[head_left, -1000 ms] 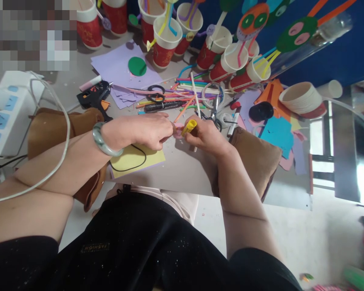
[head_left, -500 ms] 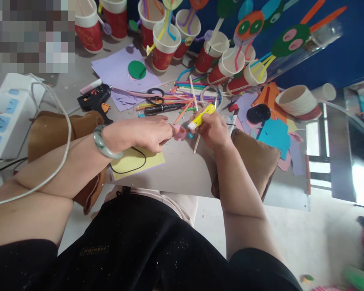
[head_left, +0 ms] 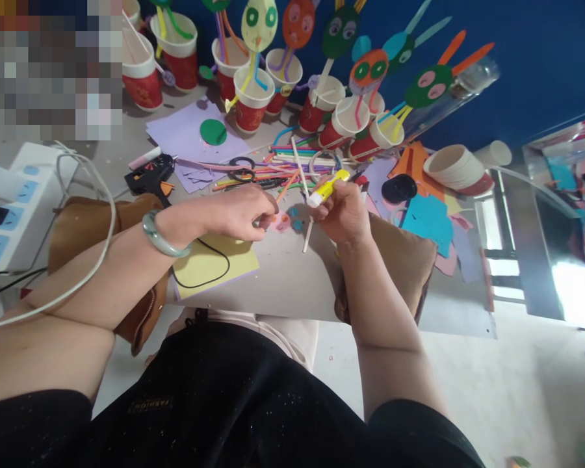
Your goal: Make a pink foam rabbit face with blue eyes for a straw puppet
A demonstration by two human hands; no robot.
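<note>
My right hand (head_left: 345,214) is wrapped round a yellow glue stick (head_left: 329,187), its white end tilted down to the left. My left hand (head_left: 241,213), with a jade bangle (head_left: 162,235) at the wrist, has its fingers curled together. Its fingertips are beside a small pink paper piece (head_left: 281,223) with orange spots; whether they pinch anything is hidden. Small blue round pieces (head_left: 297,224) lie between the two hands. A thin white stick (head_left: 308,235) lies by my right fingers. Yellow paper (head_left: 214,266) with a black cord across it is under my left hand.
Red paper cups (head_left: 253,104) with paper-faced figures line the back. Coloured sticks (head_left: 292,162), scissors (head_left: 241,170) and a black glue gun (head_left: 151,174) lie mid-table. A power strip (head_left: 19,201) stands left, a brown cushion (head_left: 400,260) right.
The view has shifted, so the cups show lower and farther left. My left fingertips have drawn slightly back from the pink piece, and more blue pieces show. My right hand keeps the glue stick.
</note>
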